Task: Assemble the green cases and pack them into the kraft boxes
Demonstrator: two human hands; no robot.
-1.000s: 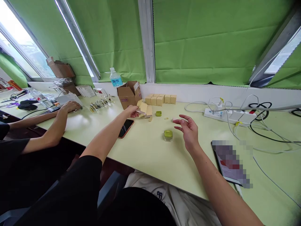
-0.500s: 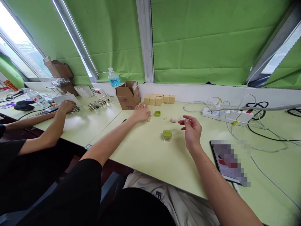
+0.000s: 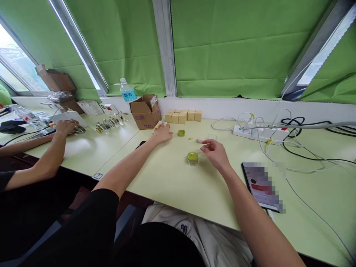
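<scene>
My left hand (image 3: 162, 134) reaches to the front of the cardboard box (image 3: 145, 112), fingers spread over a small pale yellow item (image 3: 157, 125) that they partly hide. Just behind the green-lidded clear container (image 3: 192, 158), to its right, is my right hand (image 3: 213, 151), thumb and fingertips brought together; anything between them is too small to make out. Near its fingertips lie a pale pink piece (image 3: 200, 139) and a clear cup-like piece (image 3: 211, 137). A small green lid (image 3: 181, 133) and a thin yellow ring (image 3: 190, 138) lie between my hands.
Small yellow boxes (image 3: 182, 117) stand against the back wall. A power strip (image 3: 258, 134) with tangled cables and a phone (image 3: 261, 187) are at the right. At the left, another person's hand (image 3: 66, 127) touches a metallic item, near a row of shiny parts (image 3: 110, 123).
The view has shifted slightly right. My left hand has moved left towards the cardboard box, with the pale piece formerly beside it. My right hand has moved closer to the green-lidded container, its fingers drawn together.
</scene>
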